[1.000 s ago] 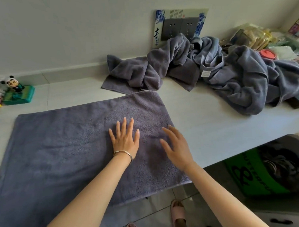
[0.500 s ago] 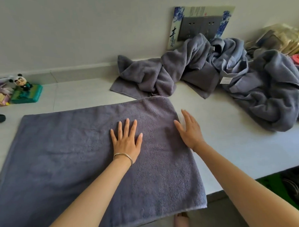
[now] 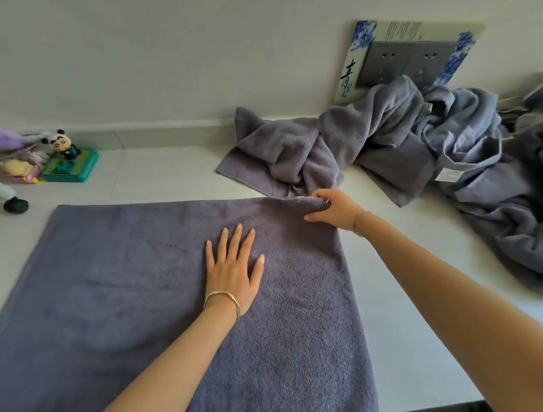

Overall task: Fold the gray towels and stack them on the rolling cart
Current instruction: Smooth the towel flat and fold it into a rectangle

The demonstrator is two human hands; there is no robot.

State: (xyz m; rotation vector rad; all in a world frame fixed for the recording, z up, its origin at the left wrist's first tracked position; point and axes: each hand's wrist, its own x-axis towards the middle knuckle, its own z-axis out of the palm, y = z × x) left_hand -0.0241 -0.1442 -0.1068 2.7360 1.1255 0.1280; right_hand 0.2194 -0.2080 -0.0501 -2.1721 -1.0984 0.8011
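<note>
A gray towel [image 3: 137, 289] lies spread flat on the white counter [image 3: 403, 324], its near edge running off the bottom of the view. My left hand [image 3: 234, 266] rests flat on its middle, fingers spread, a thin bracelet on the wrist. My right hand [image 3: 332, 207] pinches the towel's far right corner, the cloth bunched slightly under the fingers. Behind it a heap of crumpled gray towels [image 3: 385, 144] lies against the wall and stretches off to the right. No rolling cart is in view.
A panda figurine on a green base [image 3: 67, 161] and small toys [image 3: 10, 158] sit at the far left by the wall. A dark wall socket with a blue-and-white card [image 3: 404, 60] hangs above the towel heap. The counter's front edge shows at lower right.
My right hand has moved from the towel's lower right across to its far right corner and closed on it. My left hand stays pressed on the towel. The view has shifted left.
</note>
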